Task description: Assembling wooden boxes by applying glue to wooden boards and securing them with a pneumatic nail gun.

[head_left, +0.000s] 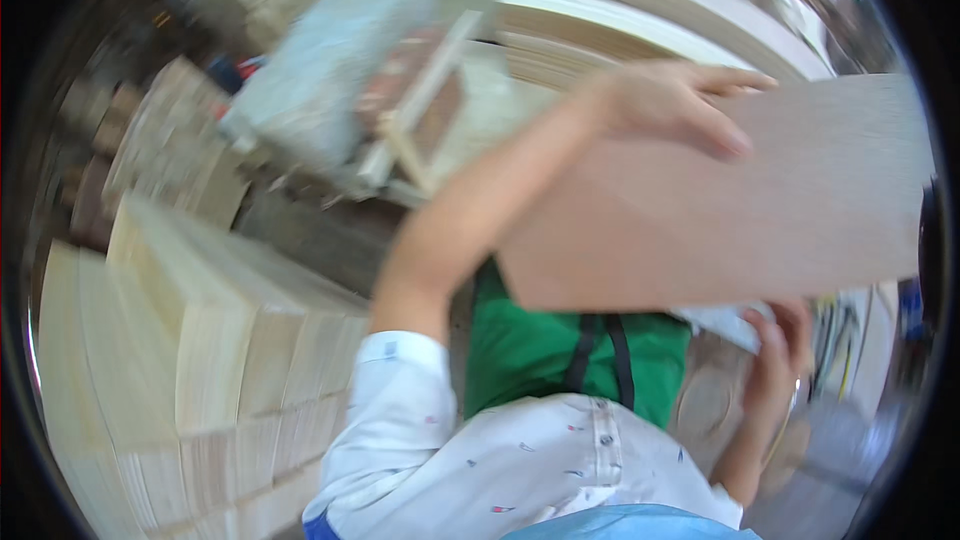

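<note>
A flat, reddish-brown wooden board (740,200) is held up in front of me, tilted and slightly blurred. My left hand (680,112) grips its far edge near the left corner, thumb against the upper face and fingers at the edge. Just below the board's near edge is my right hand (778,355), its fingers bent and apart. Whether those fingertips touch the board cannot be made out. Under the board shows a green apron (535,350) with dark straps over my lap.
Tall stacks of pale wooden boards (250,340) stand close on my left. Ahead lie more stacked boards (570,25) and a plastic-wrapped bundle (335,60) with a wooden strip (430,90) beside it. Rough wood blocks (165,140) sit at the far left.
</note>
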Available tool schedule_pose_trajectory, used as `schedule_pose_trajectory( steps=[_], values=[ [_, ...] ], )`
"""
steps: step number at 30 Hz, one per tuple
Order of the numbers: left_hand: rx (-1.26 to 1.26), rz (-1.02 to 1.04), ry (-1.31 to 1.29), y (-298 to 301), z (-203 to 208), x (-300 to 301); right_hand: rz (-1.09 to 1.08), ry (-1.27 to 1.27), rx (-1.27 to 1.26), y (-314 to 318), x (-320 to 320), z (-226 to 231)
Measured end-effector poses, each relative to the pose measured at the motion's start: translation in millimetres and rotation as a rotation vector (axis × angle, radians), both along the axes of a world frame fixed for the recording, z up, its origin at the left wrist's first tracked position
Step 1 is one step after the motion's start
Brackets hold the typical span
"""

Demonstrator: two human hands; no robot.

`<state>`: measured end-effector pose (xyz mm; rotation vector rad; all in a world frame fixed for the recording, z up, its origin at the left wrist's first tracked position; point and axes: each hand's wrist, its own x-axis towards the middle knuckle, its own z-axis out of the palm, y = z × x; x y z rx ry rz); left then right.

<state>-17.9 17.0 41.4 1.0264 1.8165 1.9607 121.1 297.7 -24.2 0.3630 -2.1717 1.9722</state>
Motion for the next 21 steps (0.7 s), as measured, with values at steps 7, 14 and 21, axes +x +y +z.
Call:
schedule_pose_trajectory(
  steps=[7, 14, 21],
  values=[
    [-0.554, -0.301, -0.475, 21, -88, -55, 0.321, -0.448, -0.019, -30, 29, -103],
    [-0.644, -0.226, -0.757, 21, -115, -81, 0.363, -0.395, -0.065, -39, 21, -107],
    [-0.898, -0.211, -0.466, 32, -114, -93, 0.319, -0.347, 0.001, -38, -1, -125]
  ],
)
